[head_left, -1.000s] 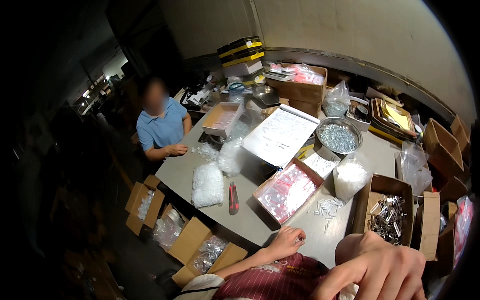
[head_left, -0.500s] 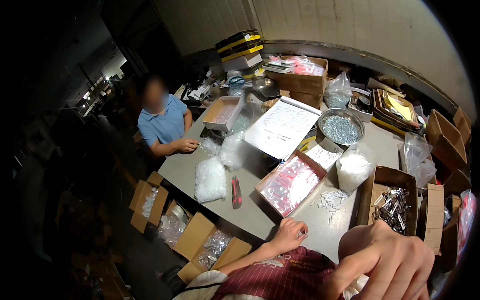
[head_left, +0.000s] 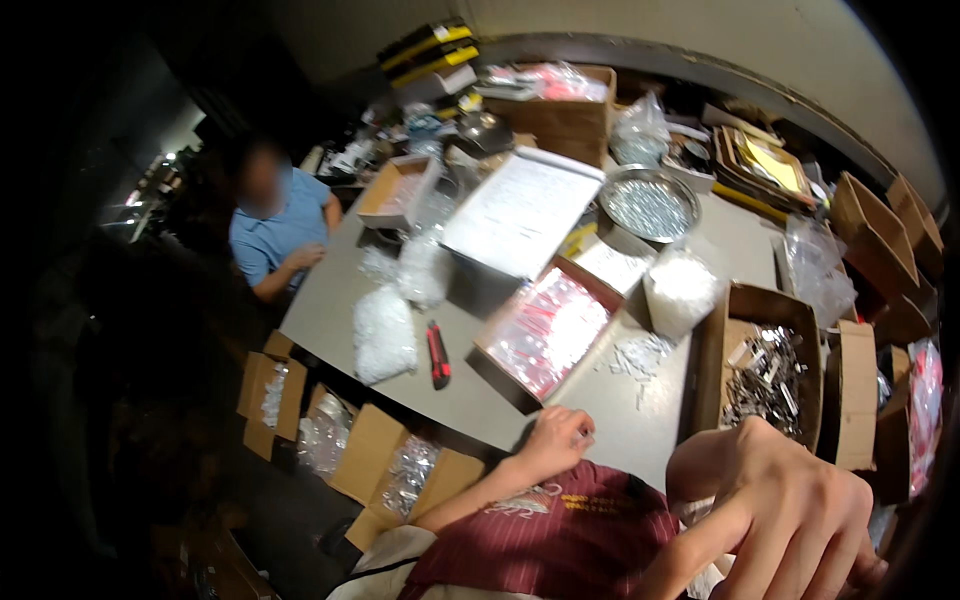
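- Left hand (head_left: 555, 442): fingers curled inward at the near edge of the table (head_left: 462, 398); whether they grip anything I cannot tell.
- Right hand (head_left: 775, 515): close to the camera, fingers bent and pointing down; their tips are out of sight, so I cannot tell what they hold, if anything.
- Box of packets (head_left: 597, 283): just beyond the left fingers; red-and-clear packets (head_left: 553, 335) lie in it.
- Box of clips (head_left: 768, 302): just beyond the right knuckles, with metal clips (head_left: 770, 375) heaped inside.
- White pins (head_left: 640, 355): loose on the table, beyond and to the right of the left fingers.
- White bag (head_left: 683, 290): upright, past the pins from the left fingers.
- Knife (head_left: 438, 355): red and black, left of the left fingers and beyond them.
- Bowl (head_left: 650, 205): far beyond both hands' fingers, full of small metal pieces.
- Papers (head_left: 525, 215): past the box of packets from the left fingers.
- Co-worker (head_left: 283, 235): in blue, well off to the left fingers' far left.
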